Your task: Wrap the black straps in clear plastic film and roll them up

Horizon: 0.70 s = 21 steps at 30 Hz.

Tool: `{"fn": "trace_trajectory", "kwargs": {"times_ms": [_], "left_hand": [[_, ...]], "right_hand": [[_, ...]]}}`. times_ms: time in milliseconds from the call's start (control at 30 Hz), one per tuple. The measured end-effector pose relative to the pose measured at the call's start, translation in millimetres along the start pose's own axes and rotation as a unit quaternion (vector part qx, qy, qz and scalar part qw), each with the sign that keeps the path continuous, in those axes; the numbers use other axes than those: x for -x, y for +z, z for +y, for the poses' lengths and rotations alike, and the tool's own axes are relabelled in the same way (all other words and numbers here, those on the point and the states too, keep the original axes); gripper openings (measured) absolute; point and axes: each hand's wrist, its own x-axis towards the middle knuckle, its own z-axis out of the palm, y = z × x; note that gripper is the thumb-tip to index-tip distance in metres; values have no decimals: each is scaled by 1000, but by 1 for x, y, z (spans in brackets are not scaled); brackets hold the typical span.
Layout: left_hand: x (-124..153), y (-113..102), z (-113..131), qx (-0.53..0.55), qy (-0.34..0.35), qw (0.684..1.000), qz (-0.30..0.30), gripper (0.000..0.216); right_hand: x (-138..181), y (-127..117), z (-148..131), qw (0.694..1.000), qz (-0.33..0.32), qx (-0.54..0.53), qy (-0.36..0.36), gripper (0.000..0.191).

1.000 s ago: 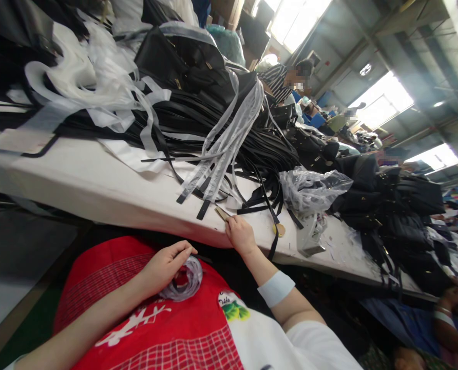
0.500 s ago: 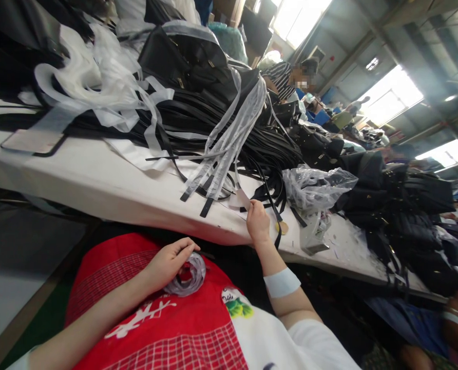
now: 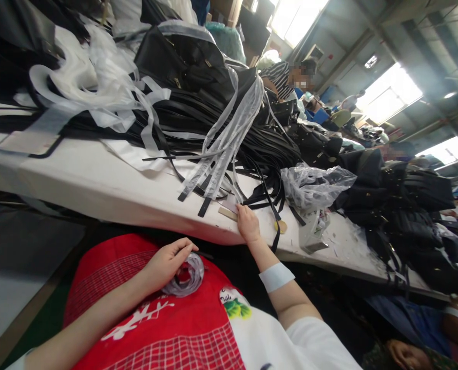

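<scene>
My left hand [image 3: 171, 261] rests on my lap over the red apron [image 3: 140, 298]. Its fingers are curled, thumb against forefinger, around the edge of a coil of greyish translucent strip [image 3: 192, 279]. Out at the table's front edge, my right hand [image 3: 248, 223] pinches the corner of a small thin pale card [image 3: 229, 203], which lies low over the tabletop. A short flat tan strip [image 3: 227, 213] lies just in front of the card, by the fingertips. Black straps [image 3: 204, 207] with ends wrapped in clear film lie left of this hand.
Long black straps [image 3: 198, 115] and white film strips [image 3: 94, 87] cover the white table [image 3: 78, 174]. A phone-like flat object [image 3: 29, 144] lies at left. Crumpled clear plastic [image 3: 313, 185] and a round tan roll [image 3: 281, 226] sit at right. Co-workers [image 3: 279, 79] are beyond and at lower right.
My right hand has moved left and slightly down with the pale card, which now lies lower over the table. The tan strip has come into view. My left hand stays on the coil.
</scene>
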Motion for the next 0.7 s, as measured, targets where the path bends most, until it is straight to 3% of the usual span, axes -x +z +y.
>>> {"fn": "trace_trajectory", "kwargs": {"times_ms": [200,467,600,667,700], "left_hand": [[-2,1,-4,-14,17,1000,-4,38],[-1,2,-2,-3,17,1000,0,37],[-1,1,-4,-1,15,1000,5,37],[-1,0,-4,-8,7,1000,8,37],[-1,0,-4,-13,1,1000,7,38]], "right_hand": [[-4,-2,10,995,21,-80,54,18],[-4,-8,17,984,87,-34,152,23],[-7,-43,3,974,115,-118,158,25],[-1,-73,-16,964,71,-219,135,27],[4,-90,-28,956,17,-272,108,28]]}}
